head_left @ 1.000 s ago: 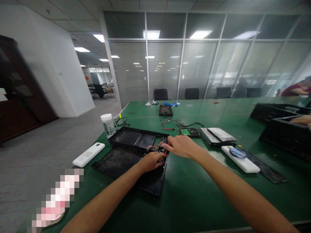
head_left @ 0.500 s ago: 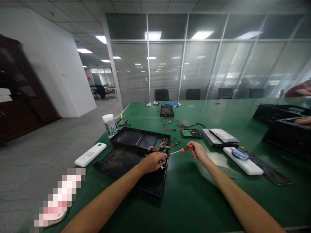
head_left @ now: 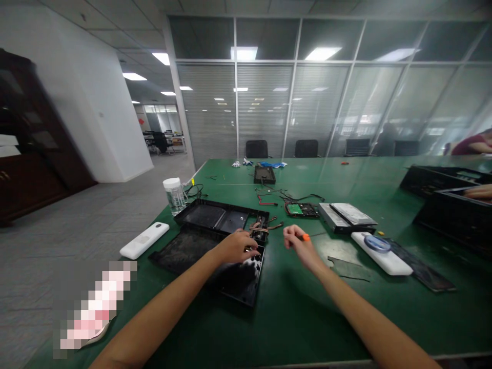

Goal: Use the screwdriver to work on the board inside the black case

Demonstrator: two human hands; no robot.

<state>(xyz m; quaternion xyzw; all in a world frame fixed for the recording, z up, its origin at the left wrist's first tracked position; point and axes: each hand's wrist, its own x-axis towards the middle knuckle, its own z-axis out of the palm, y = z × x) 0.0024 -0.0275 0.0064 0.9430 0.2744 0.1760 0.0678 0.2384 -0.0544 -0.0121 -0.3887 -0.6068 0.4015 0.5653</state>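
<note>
My right hand [head_left: 302, 243] is closed around a screwdriver [head_left: 306, 237] with an orange handle. The screwdriver's thin shaft points off to the right, away from the casing. Over the right part of an opened black plastic casing [head_left: 184, 251], my left hand [head_left: 236, 246] has its fingers curled round a small part that I cannot make out. Just beyond the left fingers, a bundle of wires [head_left: 259, 229] lies in the casing's far half, with loose ends reaching over its right edge.
A green circuit board [head_left: 295, 208], a silver drive [head_left: 346, 216] and a white device with a round blue lid [head_left: 378, 243] lie to the right. At left stand a water bottle [head_left: 175, 197] and a white oblong device [head_left: 145, 241]. Another person's hand [head_left: 478, 191] is at far right.
My right hand has drawn back from the casing and turned the screwdriver, so its shaft now points right. My left hand has shifted slightly left and up, still over the casing.
</note>
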